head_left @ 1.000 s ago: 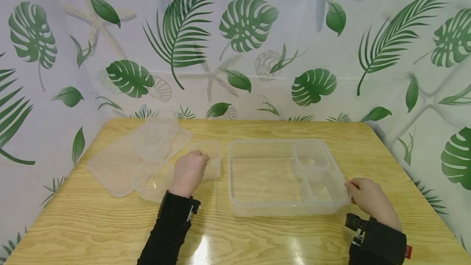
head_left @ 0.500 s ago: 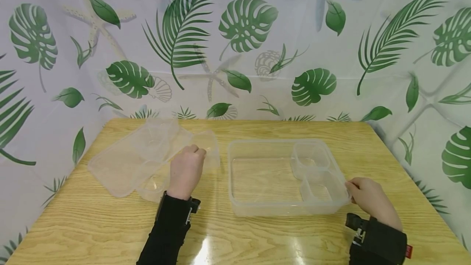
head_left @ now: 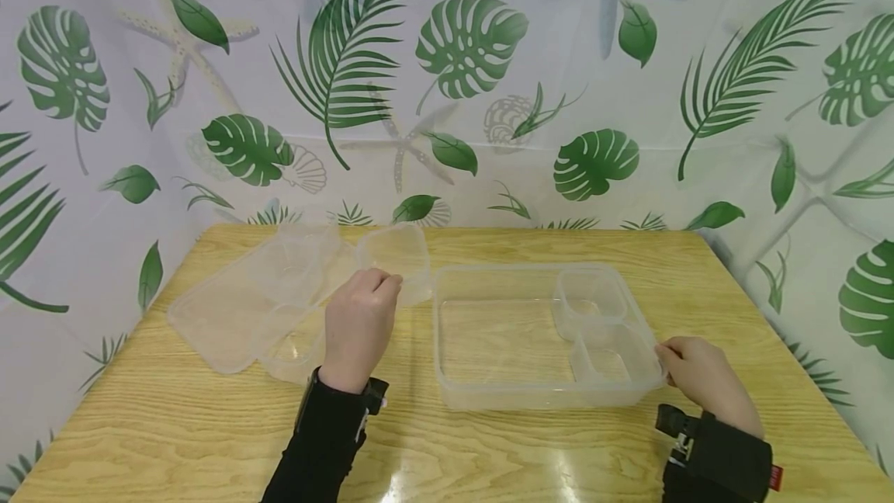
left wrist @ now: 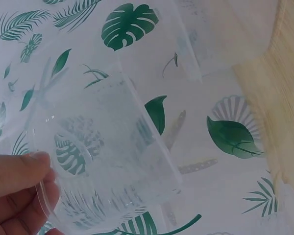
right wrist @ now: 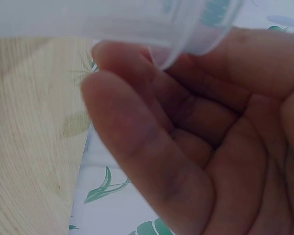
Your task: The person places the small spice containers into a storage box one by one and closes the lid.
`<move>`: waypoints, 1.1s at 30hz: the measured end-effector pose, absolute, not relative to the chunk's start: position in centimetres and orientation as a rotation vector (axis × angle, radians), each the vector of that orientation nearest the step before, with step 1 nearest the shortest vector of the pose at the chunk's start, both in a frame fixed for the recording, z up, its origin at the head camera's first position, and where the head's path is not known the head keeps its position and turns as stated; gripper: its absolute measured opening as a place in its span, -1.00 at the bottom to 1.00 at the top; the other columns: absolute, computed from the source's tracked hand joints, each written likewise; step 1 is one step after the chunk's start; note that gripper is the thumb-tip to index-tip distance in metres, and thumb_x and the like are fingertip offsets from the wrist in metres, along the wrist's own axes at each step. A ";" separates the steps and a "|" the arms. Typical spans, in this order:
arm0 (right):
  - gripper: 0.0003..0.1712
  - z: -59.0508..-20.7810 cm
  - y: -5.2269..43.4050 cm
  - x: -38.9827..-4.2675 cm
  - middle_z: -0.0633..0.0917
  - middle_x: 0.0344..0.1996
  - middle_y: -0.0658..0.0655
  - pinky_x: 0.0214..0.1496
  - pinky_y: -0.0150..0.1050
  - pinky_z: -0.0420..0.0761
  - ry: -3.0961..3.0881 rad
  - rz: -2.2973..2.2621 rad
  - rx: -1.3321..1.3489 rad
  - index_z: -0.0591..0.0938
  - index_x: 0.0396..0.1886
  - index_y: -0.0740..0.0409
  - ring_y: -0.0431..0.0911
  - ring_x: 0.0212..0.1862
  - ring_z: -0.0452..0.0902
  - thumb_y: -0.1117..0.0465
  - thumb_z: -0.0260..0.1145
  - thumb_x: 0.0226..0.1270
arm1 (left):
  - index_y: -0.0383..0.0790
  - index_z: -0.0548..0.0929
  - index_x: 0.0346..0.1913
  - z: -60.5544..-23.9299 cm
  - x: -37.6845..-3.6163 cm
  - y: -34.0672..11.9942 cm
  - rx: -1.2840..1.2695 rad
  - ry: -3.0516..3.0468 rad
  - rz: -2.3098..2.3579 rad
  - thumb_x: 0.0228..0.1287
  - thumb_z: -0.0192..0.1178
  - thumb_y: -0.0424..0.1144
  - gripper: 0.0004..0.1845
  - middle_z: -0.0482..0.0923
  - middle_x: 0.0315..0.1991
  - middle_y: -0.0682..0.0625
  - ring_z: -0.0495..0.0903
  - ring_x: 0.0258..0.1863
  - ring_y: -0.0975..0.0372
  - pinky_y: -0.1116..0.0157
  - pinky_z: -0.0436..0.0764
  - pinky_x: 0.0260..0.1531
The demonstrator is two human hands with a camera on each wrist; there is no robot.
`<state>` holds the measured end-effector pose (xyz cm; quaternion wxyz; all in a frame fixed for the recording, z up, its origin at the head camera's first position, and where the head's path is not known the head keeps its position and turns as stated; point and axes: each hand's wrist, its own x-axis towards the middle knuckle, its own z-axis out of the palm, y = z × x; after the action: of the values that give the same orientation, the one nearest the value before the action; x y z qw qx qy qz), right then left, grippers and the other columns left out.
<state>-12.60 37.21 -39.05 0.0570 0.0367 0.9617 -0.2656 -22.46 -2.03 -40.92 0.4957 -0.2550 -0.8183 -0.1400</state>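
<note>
My left hand pinches the edge of a small clear plastic container, tilted with its opening partly toward me. In the left wrist view, thumb and fingers grip the rim of this small container. To the right stands a large clear rectangular food box. Two small containers sit along its right side, one at the back and one at the front. My right hand holds the box's right front corner. The right wrist view shows the fingers curled under the box's rim.
A flat clear lid lies at the left of the wooden table. More clear small containers rest beside it and overlap it at the back. Behind the table hangs a leaf-printed cloth.
The left hand has raised the small container, moved it a little away from me and turned it. The right hand and the large box stay put.
</note>
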 end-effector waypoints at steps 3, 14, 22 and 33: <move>-0.66 -39.0 37.2 -12.5 0.39 -0.72 0.06 -0.60 -0.25 0.22 2.909 -0.807 0.117 0.50 -0.48 0.27 -0.10 -0.68 0.19 0.21 -0.12 0.39 | -0.25 0.67 -0.40 -38.7 -20.7 -1.6 -0.645 -1.979 -0.366 0.13 0.15 -0.42 -0.90 0.49 -0.48 -0.05 0.48 -0.47 0.15 0.34 0.47 -0.50; -0.66 -38.8 37.2 -12.5 0.40 -0.70 0.07 -0.59 -0.24 0.23 2.898 -0.815 0.120 0.51 -0.43 0.30 -0.10 -0.67 0.19 0.22 -0.13 0.40 | -0.28 0.69 -0.44 -36.9 -18.6 0.1 -0.755 -1.988 -0.345 -0.03 0.27 -0.47 -0.93 0.52 -0.53 -0.03 0.50 -0.53 0.19 0.38 0.50 -0.56; -0.65 -38.8 37.2 -12.5 0.41 -0.70 0.06 -0.59 -0.24 0.22 2.896 -0.816 0.122 0.51 -0.42 0.31 -0.10 -0.67 0.19 0.21 -0.13 0.40 | -0.27 0.69 -0.45 -37.5 -17.8 2.0 -0.873 -1.999 -0.342 0.00 0.23 -0.50 -0.90 0.54 -0.50 -0.03 0.52 -0.49 0.21 0.41 0.50 -0.51; -0.64 -38.9 37.2 -12.6 0.42 -0.67 0.08 -0.56 -0.24 0.23 2.883 -0.814 0.137 0.51 -0.37 0.34 -0.09 -0.64 0.22 0.20 -0.14 0.40 | -0.22 0.69 -0.45 -38.6 -17.0 3.7 -0.995 -2.039 -0.317 0.02 0.22 -0.48 -0.88 0.53 -0.51 0.01 0.49 -0.50 0.25 0.43 0.47 -0.53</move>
<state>-12.58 37.21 -38.87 0.0713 0.0454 0.9589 -0.2707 -17.00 3.71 -38.55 0.4126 -0.3957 -0.8108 -0.1260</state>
